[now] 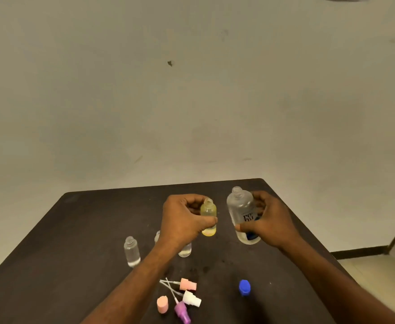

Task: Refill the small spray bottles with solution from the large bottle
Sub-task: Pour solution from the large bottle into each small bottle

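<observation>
My left hand (183,218) grips a small yellow-tinted spray bottle (208,215), uncapped and upright, a little above the dark table (75,230). My right hand (268,220) is wrapped around the large clear bottle (239,211), which is open at the neck and stands upright with a little liquid at its base. A small clear bottle (132,251) stands open to the left. Two more small bottles (185,251) are partly hidden behind my left forearm.
Near the front edge lie three spray pump heads, pink (187,284), white (191,298) and purple (182,312), plus a pink cap (162,304). A blue cap (244,287) lies to the right. A bare wall rises behind the table; floor shows at right.
</observation>
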